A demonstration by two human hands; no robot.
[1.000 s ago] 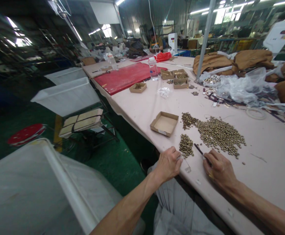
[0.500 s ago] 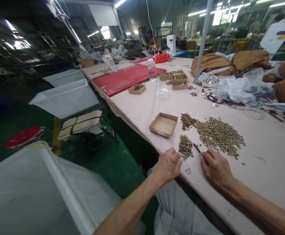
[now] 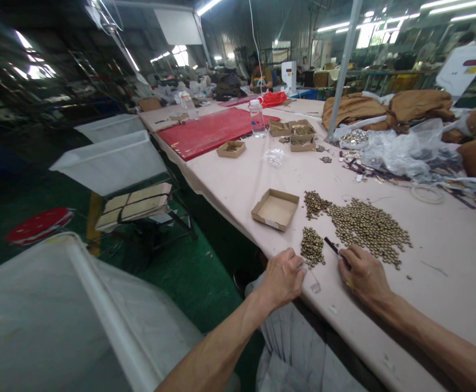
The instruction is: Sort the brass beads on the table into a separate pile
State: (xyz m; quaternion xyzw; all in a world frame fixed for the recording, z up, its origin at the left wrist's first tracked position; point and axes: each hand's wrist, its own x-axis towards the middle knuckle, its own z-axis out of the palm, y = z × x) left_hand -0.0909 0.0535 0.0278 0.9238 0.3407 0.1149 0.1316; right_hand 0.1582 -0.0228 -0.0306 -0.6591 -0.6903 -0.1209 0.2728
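My left hand [image 3: 284, 279] rests at the table's front edge with its fingers closed. A pale sliver shows at its fingertips, too small to name. Just beyond it lies a small heap of bronze-coloured metal studs [image 3: 312, 246]. My right hand [image 3: 362, 275] is closed around a thin dark stick [image 3: 331, 245], whose tip points toward the small heap. Past the right hand spreads a larger pile of the same studs [image 3: 368, 228], joined at its left to a darker cluster [image 3: 315, 204]. A shallow open cardboard box [image 3: 275, 222] stands beyond my left hand.
Farther back are small cardboard boxes [image 3: 232, 149] of metal parts, a clear bottle [image 3: 257, 120] and a red board [image 3: 213, 130]. Plastic bags [image 3: 417, 147] and brown material [image 3: 420, 100] lie by a metal post [image 3: 344, 71]. White bins [image 3: 111, 163] stand left. A person [image 3: 261, 76] sits far off.
The view has shifted slightly. Both hands stay in nearly the same place, and the dark stick still lies in the right hand.
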